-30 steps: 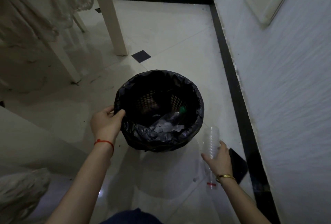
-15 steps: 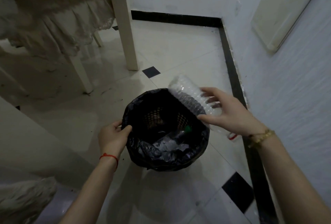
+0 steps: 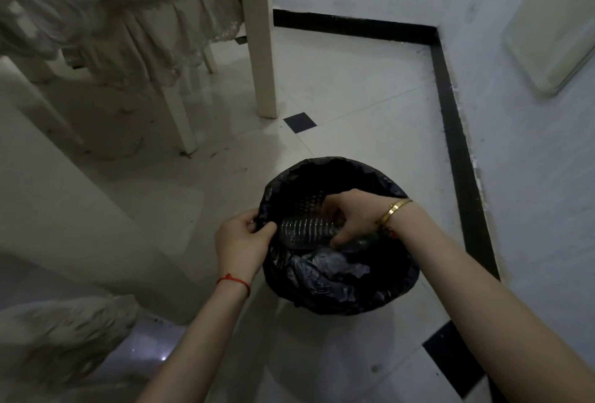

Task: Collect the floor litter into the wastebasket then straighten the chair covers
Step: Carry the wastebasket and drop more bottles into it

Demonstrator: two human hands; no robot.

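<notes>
Taking the wastebasket (image 3: pixel 341 293) as my marker and reading left to right: well off to its left I see the frilled chair covers (image 3: pixel 135 26) hanging over pale chair legs, not yet straightened. At the basket's left rim my left hand (image 3: pixel 240 243) is pinched closed on the black bin liner (image 3: pixel 322 269), thumb and fingers clamped on the plastic edge. I would keep that pinch firm, since it holds the mouth open and stops the light basket from sliding on the glossy tiles.

Inside the basket, just right of that hand, lies the clear ribbed plastic bottle (image 3: pixel 306 230), on its side and below the rim. My right hand (image 3: pixel 352 217) reaches down over the right half of the opening with fingers curled around the bottle's far end; I judge the grasp closed on it, not yet let go.

To finish this step well I would press the bottle low against the crumpled liner, open the fingers only once it is seated, then lift straight up without catching the liner.
</notes>
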